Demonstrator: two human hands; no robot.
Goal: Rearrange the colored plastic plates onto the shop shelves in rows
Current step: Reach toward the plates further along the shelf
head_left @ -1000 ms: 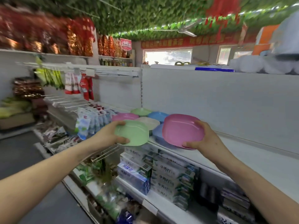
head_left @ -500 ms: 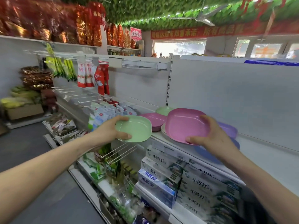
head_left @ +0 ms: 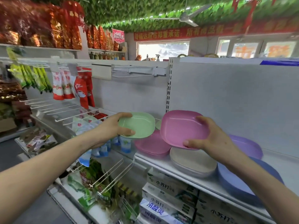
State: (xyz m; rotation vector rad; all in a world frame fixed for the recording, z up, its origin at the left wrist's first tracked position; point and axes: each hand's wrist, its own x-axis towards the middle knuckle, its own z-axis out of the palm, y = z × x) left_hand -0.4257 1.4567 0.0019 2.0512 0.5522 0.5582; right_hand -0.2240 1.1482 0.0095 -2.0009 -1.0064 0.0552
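Head view: two hands are raised in front of a white shelf [head_left: 161, 161], and each holds one plate.

The left hand [head_left: 113, 128] grips the left rim of a green plate [head_left: 139, 125], thumb and fingers curled over the edge. This plate is held almost level in the air above the left end of the shelf, partly out beyond it.

The right hand [head_left: 212, 139] grips the right side of a pink plate [head_left: 181, 126], fingers over the far rim and thumb on the near rim. The plate tilts with its hollow turned toward the camera, and it hangs just above the plates lying below, between the left end and the middle of the shelf.

Four more lots of plates rest on the shelf. A pink pile [head_left: 152, 146] sits at the left end. Just to its right, along the front edge, is a cream pile [head_left: 192, 160]. A purple plate [head_left: 247, 146] lies toward the back wall, behind the right wrist. A blue plate [head_left: 237, 180] lies at the front edge farther right, partly hidden by the right forearm. How many plates each pile holds cannot be told. A sliver of a fifth, pale green plate [head_left: 157, 124] shows at the back, between the two held plates.

Under the shelf stand stacked boxes [head_left: 169, 188] with printed labels. To the left, red packets [head_left: 82, 88] and green packets [head_left: 32, 78] hang from a rail, above wire hooks. One fan [head_left: 186, 17] hangs from the leafy ceiling.
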